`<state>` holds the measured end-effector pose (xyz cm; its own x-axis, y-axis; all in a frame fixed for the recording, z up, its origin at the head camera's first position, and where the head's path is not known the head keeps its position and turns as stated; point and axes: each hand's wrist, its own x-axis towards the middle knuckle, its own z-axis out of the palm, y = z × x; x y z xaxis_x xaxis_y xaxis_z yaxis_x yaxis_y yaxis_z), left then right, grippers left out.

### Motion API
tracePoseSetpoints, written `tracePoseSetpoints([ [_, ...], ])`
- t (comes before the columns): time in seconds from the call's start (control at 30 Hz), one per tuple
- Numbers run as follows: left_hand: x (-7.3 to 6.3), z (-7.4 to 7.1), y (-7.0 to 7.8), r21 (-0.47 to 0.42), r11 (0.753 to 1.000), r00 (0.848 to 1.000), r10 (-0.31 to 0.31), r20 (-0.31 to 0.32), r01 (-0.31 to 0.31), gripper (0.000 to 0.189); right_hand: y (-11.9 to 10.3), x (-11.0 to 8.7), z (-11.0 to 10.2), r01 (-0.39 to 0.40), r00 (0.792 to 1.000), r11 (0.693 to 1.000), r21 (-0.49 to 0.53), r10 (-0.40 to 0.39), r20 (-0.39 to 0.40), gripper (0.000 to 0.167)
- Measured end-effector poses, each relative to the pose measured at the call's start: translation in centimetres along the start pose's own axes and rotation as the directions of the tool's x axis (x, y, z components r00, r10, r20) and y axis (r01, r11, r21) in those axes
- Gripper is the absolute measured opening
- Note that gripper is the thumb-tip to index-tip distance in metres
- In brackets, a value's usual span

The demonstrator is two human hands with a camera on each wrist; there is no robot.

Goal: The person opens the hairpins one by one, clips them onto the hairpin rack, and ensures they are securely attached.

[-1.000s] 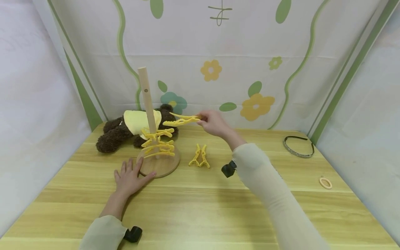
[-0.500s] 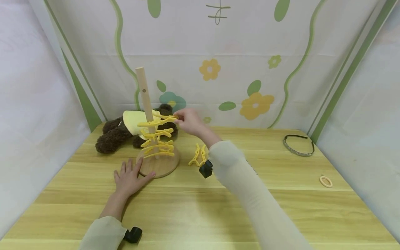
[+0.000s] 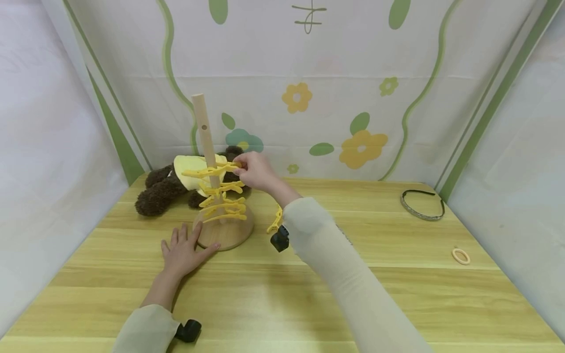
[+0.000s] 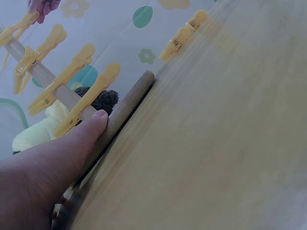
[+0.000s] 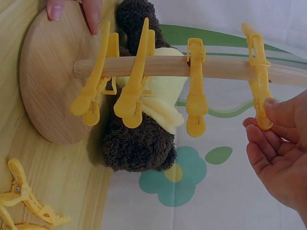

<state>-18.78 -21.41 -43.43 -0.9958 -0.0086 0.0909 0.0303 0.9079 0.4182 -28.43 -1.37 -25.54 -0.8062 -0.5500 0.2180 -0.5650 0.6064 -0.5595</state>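
Right grip (image 3: 257, 171) pinching end of yellow clip (image 5: 259, 76), rest crossing post (image 3: 202, 113), left grip (image 3: 184, 252) outspread

The right hand (image 3: 257, 172) has carried a yellow clip (image 5: 260, 79) leftward to the wooden post (image 3: 200, 113), seemingly straddling it.

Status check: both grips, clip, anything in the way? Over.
Right grip pinches yellow clip across wooden post. Left grip on round base. Three more clips lower on post. Nothing seen blocking.

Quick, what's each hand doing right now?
Left hand: open, touching the round wooden base.
Right hand: closed, pinching a yellow clip at the wooden post.
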Motion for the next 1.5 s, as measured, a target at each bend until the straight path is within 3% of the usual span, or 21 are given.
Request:
tracePoseSetpoints([
  [0.57, 0.1, 0.0, -0.1, 0.008, 1.000, 1.000, -0.004, 0.008, 0.004, 0.093, 0.1, -0.3, -0.4, -0.005, 1.000, 0.999, 0.045, 0.003, 0.026, 0.033],
  [0.87, 0.1, 0.1, 0.1, 0.006, 1.000, 1.000, -0.007, 0.012, 0.007, 0.092, 0.8, -1.1, -1.3, -0.021, 0.999, 0.986, 0.163, 0.017, 0.027, 0.046],
  [1.23, 0.0, 0.0, 0.2, 0.006, 1.000, 1.000, -0.002, 0.016, 0.002, 0.091, 4.8, -5.4, -2.1, 0.011, 0.996, 0.975, 0.223, 0.010, -0.091, 0.044],
  [1.5, -0.2, -0.1, 0.1, 0.007, 1.000, 1.000, -0.005, 0.013, 0.005, 0.090, 8.9, -9.0, 0.3, -0.092, 0.985, 0.959, 0.267, 0.127, -0.117, 0.042],
])
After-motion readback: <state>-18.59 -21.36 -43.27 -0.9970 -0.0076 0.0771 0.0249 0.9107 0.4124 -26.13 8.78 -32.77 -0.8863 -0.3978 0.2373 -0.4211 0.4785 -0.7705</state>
